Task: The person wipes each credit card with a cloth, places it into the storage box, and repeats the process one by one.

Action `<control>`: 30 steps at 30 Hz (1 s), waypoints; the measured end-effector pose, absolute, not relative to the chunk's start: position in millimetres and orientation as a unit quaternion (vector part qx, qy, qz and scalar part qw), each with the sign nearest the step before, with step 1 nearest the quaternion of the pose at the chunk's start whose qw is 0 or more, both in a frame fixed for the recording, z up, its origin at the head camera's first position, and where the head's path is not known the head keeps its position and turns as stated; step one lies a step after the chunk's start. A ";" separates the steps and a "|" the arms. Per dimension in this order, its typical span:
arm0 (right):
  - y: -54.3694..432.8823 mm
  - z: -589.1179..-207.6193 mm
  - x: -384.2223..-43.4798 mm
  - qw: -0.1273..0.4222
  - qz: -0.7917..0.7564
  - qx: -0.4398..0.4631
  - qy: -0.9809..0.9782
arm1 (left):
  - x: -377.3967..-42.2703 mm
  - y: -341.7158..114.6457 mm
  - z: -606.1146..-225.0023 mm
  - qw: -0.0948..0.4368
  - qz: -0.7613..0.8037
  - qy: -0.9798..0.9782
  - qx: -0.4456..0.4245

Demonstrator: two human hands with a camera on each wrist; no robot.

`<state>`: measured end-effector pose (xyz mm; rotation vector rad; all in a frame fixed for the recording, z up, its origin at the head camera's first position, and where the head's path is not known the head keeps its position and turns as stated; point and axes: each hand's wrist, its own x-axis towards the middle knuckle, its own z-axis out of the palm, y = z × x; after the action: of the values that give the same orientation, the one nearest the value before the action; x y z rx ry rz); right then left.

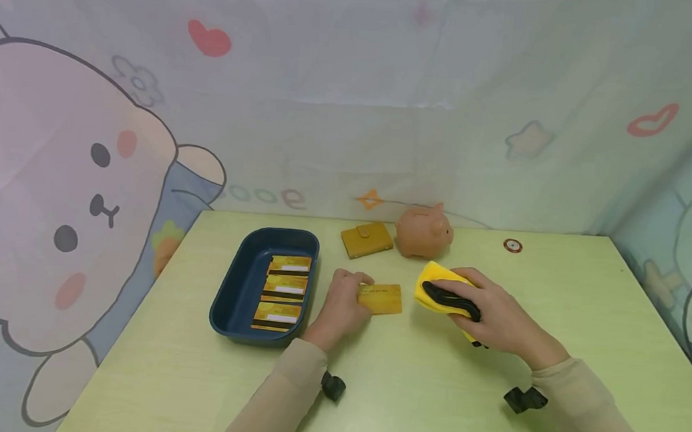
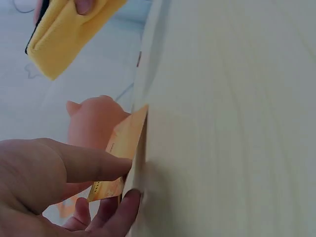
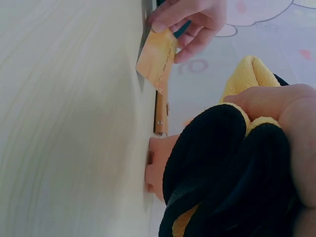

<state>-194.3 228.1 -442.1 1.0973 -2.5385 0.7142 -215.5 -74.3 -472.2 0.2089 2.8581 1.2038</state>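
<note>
Between thumb and fingers, my left hand (image 1: 346, 304) pinches one end of a gold bank card (image 1: 384, 299) low over the table, as the left wrist view shows its card (image 2: 127, 136) tilted. My right hand (image 1: 492, 313) grips a folded yellow cloth (image 1: 435, 276) with black edging, held above the table to the right of the card. In the right wrist view the bunched cloth (image 3: 249, 76) fills much of the lower right. Left of my left hand stands a dark blue tray (image 1: 233, 295); several gold cards (image 1: 283, 289) lie in it in a column, striped sides up.
Behind the hands, a mustard wallet (image 1: 366, 239) lies beside a pink piggy bank (image 1: 423, 231). A small red-and-white round disc (image 1: 512, 246) is at the back right. The table (image 1: 429, 409) ends at a printed curtain (image 1: 339, 142).
</note>
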 end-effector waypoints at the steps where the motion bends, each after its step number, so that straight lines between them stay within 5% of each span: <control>1: 227.3 -442.3 -194.4 0.143 0.248 0.381 -0.879 | -214.8 -74.6 -471.4 0.018 0.398 0.915 0.066; 30: 198.2 -436.0 -202.1 0.129 0.265 0.397 -0.869 | -206.4 -89.0 -465.1 0.070 0.563 0.821 0.063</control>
<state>-202.1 198.2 -436.0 1.1533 -2.5262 0.7705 -206.4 -89.0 -465.1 0.1892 2.4711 1.6938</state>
